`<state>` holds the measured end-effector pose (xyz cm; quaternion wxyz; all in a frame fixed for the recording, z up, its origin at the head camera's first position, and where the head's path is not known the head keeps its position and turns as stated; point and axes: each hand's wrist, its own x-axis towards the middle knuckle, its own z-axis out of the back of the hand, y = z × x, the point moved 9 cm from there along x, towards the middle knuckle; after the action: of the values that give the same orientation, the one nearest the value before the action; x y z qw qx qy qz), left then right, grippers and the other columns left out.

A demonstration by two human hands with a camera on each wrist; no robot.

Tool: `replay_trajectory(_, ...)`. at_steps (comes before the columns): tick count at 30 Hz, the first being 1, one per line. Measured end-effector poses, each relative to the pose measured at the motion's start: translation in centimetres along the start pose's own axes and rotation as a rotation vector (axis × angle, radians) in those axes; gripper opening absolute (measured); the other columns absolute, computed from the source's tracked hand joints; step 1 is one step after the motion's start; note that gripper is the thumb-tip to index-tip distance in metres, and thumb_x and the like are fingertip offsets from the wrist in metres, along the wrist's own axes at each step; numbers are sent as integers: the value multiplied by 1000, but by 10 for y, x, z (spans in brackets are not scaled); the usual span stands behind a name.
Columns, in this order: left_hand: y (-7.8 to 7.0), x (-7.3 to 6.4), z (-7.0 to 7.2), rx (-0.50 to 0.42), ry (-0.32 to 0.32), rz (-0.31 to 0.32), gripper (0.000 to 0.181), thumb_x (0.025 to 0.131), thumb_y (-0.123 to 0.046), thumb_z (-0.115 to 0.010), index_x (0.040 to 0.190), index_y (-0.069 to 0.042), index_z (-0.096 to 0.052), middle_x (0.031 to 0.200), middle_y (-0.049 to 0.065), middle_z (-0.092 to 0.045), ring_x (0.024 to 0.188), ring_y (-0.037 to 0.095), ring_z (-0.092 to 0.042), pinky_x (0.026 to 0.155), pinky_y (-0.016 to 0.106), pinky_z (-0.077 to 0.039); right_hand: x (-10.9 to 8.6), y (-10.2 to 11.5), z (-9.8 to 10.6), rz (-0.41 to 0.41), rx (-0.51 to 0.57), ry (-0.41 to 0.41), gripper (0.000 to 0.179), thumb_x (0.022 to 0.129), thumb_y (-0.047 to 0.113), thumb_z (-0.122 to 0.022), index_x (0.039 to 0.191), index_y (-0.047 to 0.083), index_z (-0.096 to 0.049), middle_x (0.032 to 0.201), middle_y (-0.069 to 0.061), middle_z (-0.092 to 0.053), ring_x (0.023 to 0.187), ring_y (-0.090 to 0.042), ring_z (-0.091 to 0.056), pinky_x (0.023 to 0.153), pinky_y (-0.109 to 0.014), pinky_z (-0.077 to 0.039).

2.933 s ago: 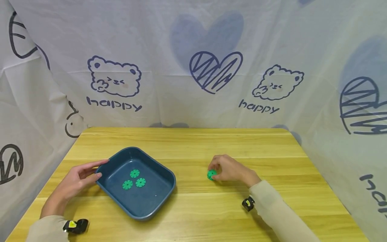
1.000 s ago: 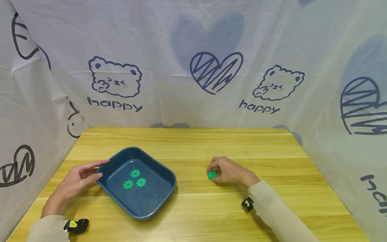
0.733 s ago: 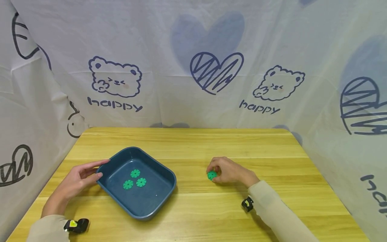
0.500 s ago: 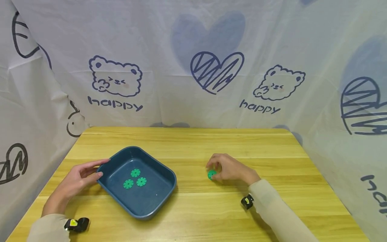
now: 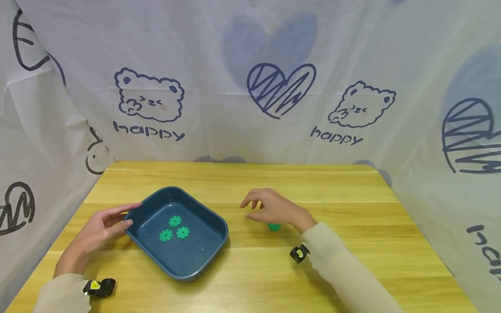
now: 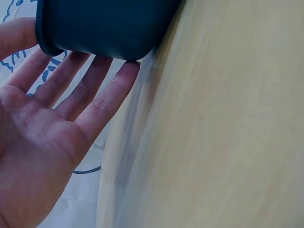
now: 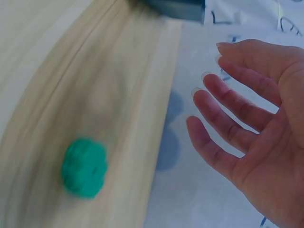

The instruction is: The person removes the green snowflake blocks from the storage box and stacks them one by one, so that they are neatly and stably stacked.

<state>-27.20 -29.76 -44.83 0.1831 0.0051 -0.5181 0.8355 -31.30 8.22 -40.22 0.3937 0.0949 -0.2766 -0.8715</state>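
Observation:
Three green notched plastic discs (image 5: 175, 221) lie flat in the dark blue tray (image 5: 213, 261) on the left. My left hand (image 5: 98, 229) rests at the tray's left corner, its fairly straight fingers touching the outer wall and the thumb at the rim, as the left wrist view shows. My right hand (image 5: 275, 206) hovers over the table between the tray and a small stack of green notched discs (image 7: 84, 167). Its fingers are spread and loosely bent, holding nothing. In the head view the hand partly covers that stack.
A pale yellow wooden table (image 5: 250, 274) bears everything. White cloth (image 5: 219, 52) printed with hearts and bears hangs behind it and at both sides. Each wrist carries a small black camera (image 5: 299, 253).
My right hand has let go of the green discs, leaving them on the table, and has moved left and up toward the tray. My left hand stays at the tray's corner.

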Motion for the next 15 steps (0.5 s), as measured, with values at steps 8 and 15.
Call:
replay_trajectory(8, -3, 2, 1, -13, -3, -13, 46, 101, -1, -60, 146, 2, -54, 136, -34, -56, 118, -17, -58, 87, 8, -52, 30, 37, -6, 74, 14, 32, 24, 96, 17, -73, 120, 12, -75, 119, -4, -72, 95, -17, -67, 79, -26, -59)
replay_trajectory(15, -3, 2, 1, -5, -8, -19, 45, 100, -1, -61, 145, 4, -55, 136, -34, -57, 118, -17, -57, 89, 6, -50, 51, 62, -19, 113, 63, 78, 27, 96, 15, -73, 120, 5, -74, 120, -10, -74, 94, -16, -68, 76, -16, -56)
